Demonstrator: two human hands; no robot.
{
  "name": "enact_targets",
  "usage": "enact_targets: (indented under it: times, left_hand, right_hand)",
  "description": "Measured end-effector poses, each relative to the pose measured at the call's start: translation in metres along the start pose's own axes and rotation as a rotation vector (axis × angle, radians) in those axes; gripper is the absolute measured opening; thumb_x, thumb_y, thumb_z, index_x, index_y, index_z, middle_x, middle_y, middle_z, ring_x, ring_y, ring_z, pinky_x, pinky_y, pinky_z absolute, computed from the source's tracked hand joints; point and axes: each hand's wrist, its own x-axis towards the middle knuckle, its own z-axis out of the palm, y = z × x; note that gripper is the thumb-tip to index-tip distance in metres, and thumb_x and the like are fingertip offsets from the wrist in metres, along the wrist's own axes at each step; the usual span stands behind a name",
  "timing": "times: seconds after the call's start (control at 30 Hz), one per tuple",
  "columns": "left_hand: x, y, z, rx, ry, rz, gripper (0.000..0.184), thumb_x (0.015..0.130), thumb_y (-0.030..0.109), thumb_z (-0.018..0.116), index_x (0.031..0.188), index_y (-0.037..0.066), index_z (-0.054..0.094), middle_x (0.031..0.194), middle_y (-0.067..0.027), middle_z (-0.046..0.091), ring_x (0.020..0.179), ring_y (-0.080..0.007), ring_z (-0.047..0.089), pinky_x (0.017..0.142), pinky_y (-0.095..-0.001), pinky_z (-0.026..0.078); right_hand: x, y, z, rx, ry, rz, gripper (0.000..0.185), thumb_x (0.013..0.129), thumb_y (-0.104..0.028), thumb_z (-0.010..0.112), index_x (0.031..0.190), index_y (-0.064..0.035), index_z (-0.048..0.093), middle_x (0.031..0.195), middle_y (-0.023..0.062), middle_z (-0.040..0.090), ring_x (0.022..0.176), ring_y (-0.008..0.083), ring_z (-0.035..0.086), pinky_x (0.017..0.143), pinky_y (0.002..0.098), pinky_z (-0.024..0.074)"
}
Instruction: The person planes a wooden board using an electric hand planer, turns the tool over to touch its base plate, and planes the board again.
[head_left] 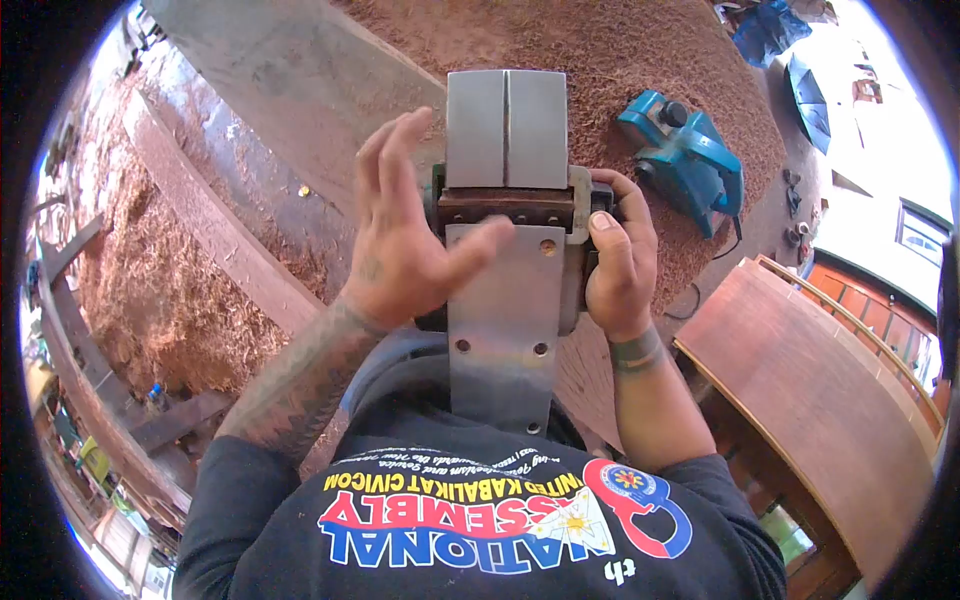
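Note:
An electric planer [505, 300] rests upside down against my lap, its flat metal sole facing up. The grooved front plate [478, 130] points away from me, and the dark cutter drum [500, 208] lies in the gap between the two plates. My left hand [400, 225] is open at the planer's left side, fingers raised and thumb stretched over the sole near the drum. On the other side, my right hand [622, 260] is wrapped around the planer's body, thumb beside a black part. The planer's underside is hidden.
A second, teal planer [685, 160] lies on wood shavings [590, 50] to the right. Long boards [225, 210] run along the left. A curved wooden panel [800, 370] stands at right, with a dark umbrella [808, 103] farther back.

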Motion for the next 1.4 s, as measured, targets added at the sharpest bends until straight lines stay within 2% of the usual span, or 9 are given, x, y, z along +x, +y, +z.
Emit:
enact_targets:
  times: [0.1, 0.13, 0.37, 0.5, 0.6, 1.07, 1.17, 1.3, 1.4]
  left_hand:
    - [0.003, 0.025, -0.026, 0.319, -0.338, 0.331, 0.082, 0.095, 0.057, 0.079, 0.154, 0.003, 0.06, 0.154, -0.0183, 0.051, 0.149, -0.0427, 0.041, 0.127, -0.0565, 0.03]
    - [0.0, 0.036, -0.026, 0.308, -0.364, 0.316, 0.084, 0.092, 0.062, 0.079, 0.151, 0.005, 0.064, 0.152, -0.0136, 0.053, 0.145, -0.0398, 0.045, 0.123, -0.0555, 0.036]
    - [-0.011, 0.046, -0.018, 0.277, -0.452, 0.282, 0.088, 0.085, 0.053, 0.085, 0.153, 0.003, 0.06, 0.144, -0.0126, 0.056, 0.13, -0.0366, 0.052, 0.115, -0.0543, 0.04]
    - [-0.01, 0.048, -0.018, 0.268, -0.458, 0.273, 0.089, 0.084, 0.051, 0.086, 0.154, 0.002, 0.059, 0.143, -0.0125, 0.056, 0.13, -0.0364, 0.053, 0.113, -0.0537, 0.04]
    - [-0.011, 0.048, -0.018, 0.272, -0.452, 0.277, 0.088, 0.085, 0.05, 0.086, 0.154, 0.003, 0.059, 0.143, -0.0125, 0.056, 0.13, -0.0364, 0.053, 0.113, -0.0536, 0.04]
    - [-0.013, 0.047, -0.017, 0.256, -0.424, 0.268, 0.087, 0.084, 0.05, 0.087, 0.153, 0.004, 0.059, 0.142, -0.013, 0.057, 0.129, -0.0366, 0.053, 0.114, -0.0544, 0.039]
    - [-0.012, 0.047, -0.017, 0.241, -0.414, 0.265, 0.082, 0.084, 0.048, 0.087, 0.149, 0.005, 0.062, 0.14, -0.0131, 0.057, 0.129, -0.0365, 0.053, 0.114, -0.0547, 0.04]
    - [-0.017, 0.039, -0.017, 0.18, -0.333, 0.335, 0.073, 0.085, 0.047, 0.088, 0.141, 0.008, 0.062, 0.136, -0.014, 0.057, 0.128, -0.0374, 0.053, 0.112, -0.0549, 0.042]
    - [-0.025, 0.035, -0.029, 0.152, -0.196, 0.341, 0.072, 0.083, 0.041, 0.092, 0.138, 0.006, 0.059, 0.137, -0.0157, 0.052, 0.126, -0.0399, 0.054, 0.114, -0.0541, 0.042]
  right_hand:
    - [0.001, 0.0, -0.002, -0.101, -0.005, -0.03, 0.044, 0.1, -0.017, 0.054, 0.139, 0.0038, 0.061, 0.122, 0.0127, 0.069, 0.108, 0.0189, 0.064, 0.099, 0.0346, 0.053]
    - [0.0, 0.001, -0.004, -0.132, -0.003, -0.042, 0.044, 0.1, -0.017, 0.054, 0.139, 0.0038, 0.061, 0.122, 0.013, 0.069, 0.108, 0.0193, 0.064, 0.099, 0.0347, 0.053]
    - [-0.003, -0.001, -0.007, -0.138, 0.008, -0.046, 0.043, 0.1, -0.016, 0.053, 0.137, 0.0038, 0.063, 0.122, 0.0149, 0.069, 0.108, 0.0215, 0.065, 0.099, 0.036, 0.0533]
    - [-0.002, 0.006, -0.01, -0.193, 0.013, -0.087, 0.044, 0.1, -0.016, 0.053, 0.138, 0.004, 0.062, 0.123, 0.0149, 0.07, 0.11, 0.0213, 0.065, 0.101, 0.0355, 0.0533]
    - [-0.004, 0.002, -0.007, -0.103, 0.009, -0.046, 0.045, 0.1, -0.017, 0.054, 0.14, 0.0039, 0.061, 0.125, 0.0148, 0.07, 0.113, 0.021, 0.065, 0.102, 0.0353, 0.0532]
    - [-0.005, 0.003, -0.007, -0.096, 0.019, -0.031, 0.046, 0.1, -0.021, 0.055, 0.139, 0.0032, 0.062, 0.123, 0.0133, 0.069, 0.11, 0.0201, 0.064, 0.102, 0.0349, 0.0524]
    - [-0.004, 0.002, -0.009, -0.16, 0.012, -0.054, 0.047, 0.1, -0.022, 0.055, 0.139, 0.0034, 0.062, 0.123, 0.0134, 0.069, 0.11, 0.0205, 0.064, 0.102, 0.0353, 0.0523]
    - [-0.003, 0.0, -0.007, -0.099, 0.016, -0.01, 0.048, 0.1, -0.024, 0.055, 0.138, 0.0046, 0.062, 0.121, 0.0136, 0.069, 0.11, 0.0216, 0.064, 0.102, 0.0359, 0.0521]
    - [-0.001, -0.002, -0.008, -0.196, 0.033, -0.107, 0.045, 0.101, -0.022, 0.054, 0.136, 0.0053, 0.063, 0.122, 0.0136, 0.069, 0.111, 0.0227, 0.064, 0.103, 0.0365, 0.0517]
